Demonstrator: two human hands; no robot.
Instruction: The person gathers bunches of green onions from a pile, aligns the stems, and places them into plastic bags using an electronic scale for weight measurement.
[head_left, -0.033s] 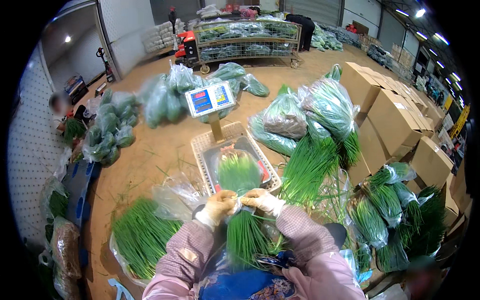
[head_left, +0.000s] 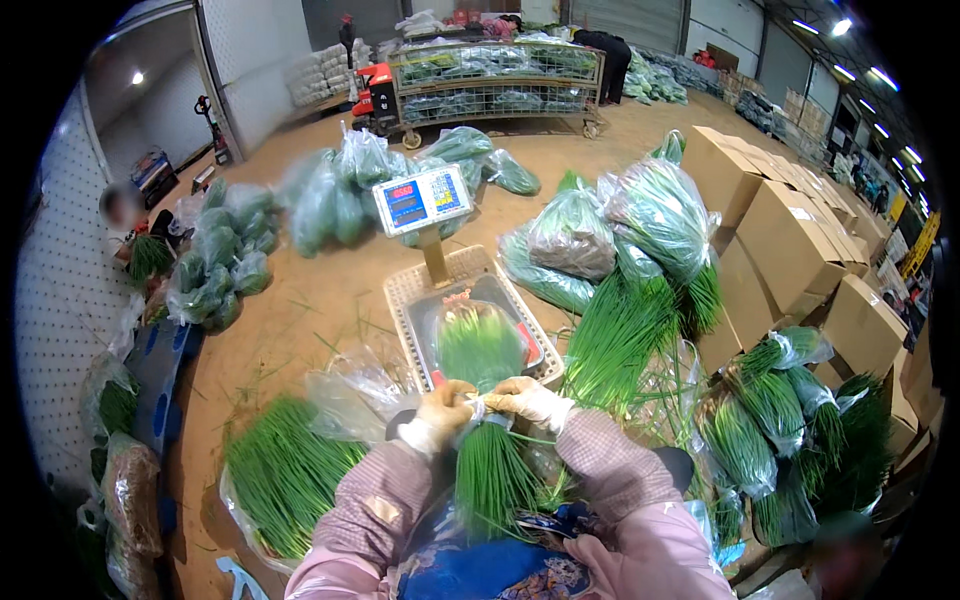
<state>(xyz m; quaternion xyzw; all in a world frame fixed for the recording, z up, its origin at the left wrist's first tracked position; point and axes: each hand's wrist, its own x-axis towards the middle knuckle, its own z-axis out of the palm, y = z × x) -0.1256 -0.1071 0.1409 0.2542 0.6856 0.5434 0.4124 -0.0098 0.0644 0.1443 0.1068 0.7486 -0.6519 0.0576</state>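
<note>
Fingers (head_left: 463, 390), left and right, are pinched together on the plastic sleeve (head_left: 478, 350) of the green bundle (head_left: 493, 472). Stems are already covered; the greens (head_left: 285, 468) at left are unsleeved.

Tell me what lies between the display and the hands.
In the head view, between the display and the left hand and right hand: the post, much of the basket and the bunch's bagged end.

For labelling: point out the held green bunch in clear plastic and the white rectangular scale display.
Held green bunch in clear plastic (head_left: 480, 348): head view, bagged upper part.
White rectangular scale display (head_left: 422, 201): head view, front face.
</note>
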